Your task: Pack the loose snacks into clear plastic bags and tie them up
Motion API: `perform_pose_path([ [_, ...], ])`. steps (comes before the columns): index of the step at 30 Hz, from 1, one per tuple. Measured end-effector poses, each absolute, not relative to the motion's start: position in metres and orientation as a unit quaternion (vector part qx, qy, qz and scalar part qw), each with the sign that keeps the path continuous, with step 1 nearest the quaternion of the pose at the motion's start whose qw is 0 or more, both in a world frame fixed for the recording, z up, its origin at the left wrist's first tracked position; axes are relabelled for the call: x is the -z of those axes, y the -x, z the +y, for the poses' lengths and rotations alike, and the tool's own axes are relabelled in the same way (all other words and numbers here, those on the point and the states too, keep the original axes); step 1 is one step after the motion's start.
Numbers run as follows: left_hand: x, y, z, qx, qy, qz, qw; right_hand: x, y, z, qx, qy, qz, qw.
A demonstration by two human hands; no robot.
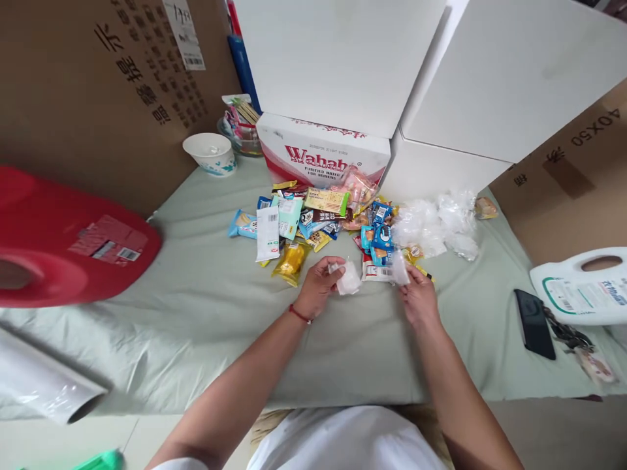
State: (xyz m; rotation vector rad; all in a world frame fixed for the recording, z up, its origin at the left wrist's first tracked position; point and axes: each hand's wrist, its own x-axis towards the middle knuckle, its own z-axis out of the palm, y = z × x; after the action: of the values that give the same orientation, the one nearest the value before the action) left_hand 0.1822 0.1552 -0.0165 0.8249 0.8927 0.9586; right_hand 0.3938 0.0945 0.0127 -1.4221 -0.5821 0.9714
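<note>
Holding one small clear bag (349, 279) in pinched fingers, the left hand (318, 284) sits over the green sheet (196, 307); the right hand (416, 294) grips a second clear bag (399, 267), both just before one snack pile (323, 225)

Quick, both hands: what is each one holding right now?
Left hand: closed on a small clear plastic bag.
Right hand: pinching another clear plastic piece; whether it is a separate bag cannot be told.

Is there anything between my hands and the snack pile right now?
Nothing separate. The left hand and right hand each hold a clear plastic bag at the near edge of the snack pile.
</note>
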Motion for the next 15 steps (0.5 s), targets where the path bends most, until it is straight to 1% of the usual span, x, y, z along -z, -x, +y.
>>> perform_pose_path([
  [2,0.015,-0.175,0.156,-0.455,-0.431,0.405,0.666,-0.020,-0.402,0.093,-0.425,0.601,-0.217,0.642],
  [5,0.003,-0.169,0.146,-0.513,-0.547,0.442,0.492,-0.028,-0.400,0.090,-0.442,0.586,-0.191,0.652],
  [6,-0.002,-0.168,0.141,-0.522,-0.574,0.445,0.447,-0.029,-0.395,0.089,-0.456,0.582,-0.184,0.648],
  [7,-0.005,-0.169,0.136,-0.519,-0.594,0.439,0.430,-0.030,-0.387,0.088,-0.473,0.578,-0.179,0.641],
  [8,-0.008,-0.170,0.131,-0.505,-0.604,0.428,0.444,-0.030,-0.378,0.087,-0.493,0.572,-0.176,0.632],
  [9,-0.008,-0.173,0.128,-0.481,-0.603,0.416,0.482,-0.030,-0.368,0.086,-0.515,0.565,-0.176,0.620],
  [11,-0.004,-0.178,0.124,-0.428,-0.567,0.392,0.585,-0.028,-0.349,0.084,-0.551,0.559,-0.189,0.591],
  [13,0.003,-0.182,0.126,-0.402,-0.504,0.380,0.664,-0.027,-0.338,0.083,-0.556,0.565,-0.213,0.572],
  [15,0.010,-0.181,0.131,-0.405,-0.447,0.379,0.702,-0.028,-0.340,0.082,-0.532,0.573,-0.223,0.582],
])
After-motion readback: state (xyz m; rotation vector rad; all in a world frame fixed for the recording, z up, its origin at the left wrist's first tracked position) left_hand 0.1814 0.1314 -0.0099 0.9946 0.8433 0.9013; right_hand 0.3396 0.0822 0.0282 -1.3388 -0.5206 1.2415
